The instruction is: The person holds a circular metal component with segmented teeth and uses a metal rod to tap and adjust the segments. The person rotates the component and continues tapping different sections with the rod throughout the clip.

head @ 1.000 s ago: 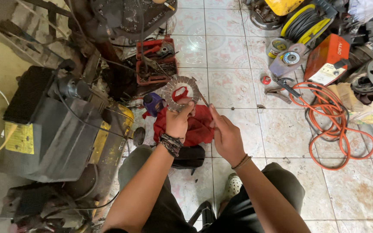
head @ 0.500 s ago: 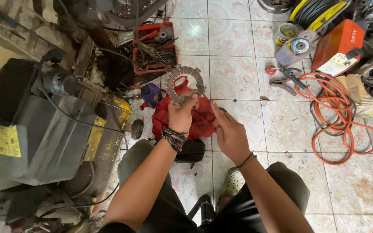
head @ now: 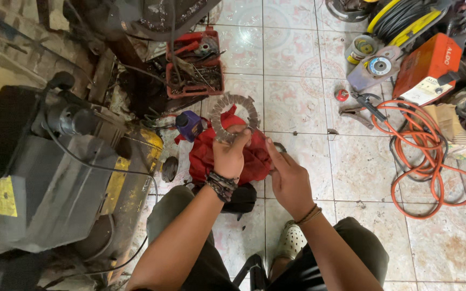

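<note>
My left hand (head: 231,153) grips a flat grey metal ring with notched teeth (head: 234,103) by its lower edge and holds it up over a red cloth (head: 206,156) on the tiled floor. My right hand (head: 288,175) sits just right of it, fingers pointing toward the ring's lower right edge; a small dark part shows at its fingertips, and I cannot tell whether it is held. A small purple bottle with a black cap (head: 189,125) lies left of the ring.
A big grey and yellow machine (head: 55,178) fills the left. A red tray of tools (head: 194,67) sits beyond the ring. An orange hose (head: 432,161), an orange box (head: 427,67) and coiled cables lie at the right.
The view has shifted slightly. Both hands stay close together at the toothed ring, with the right hand drawn a little nearer to the left.
</note>
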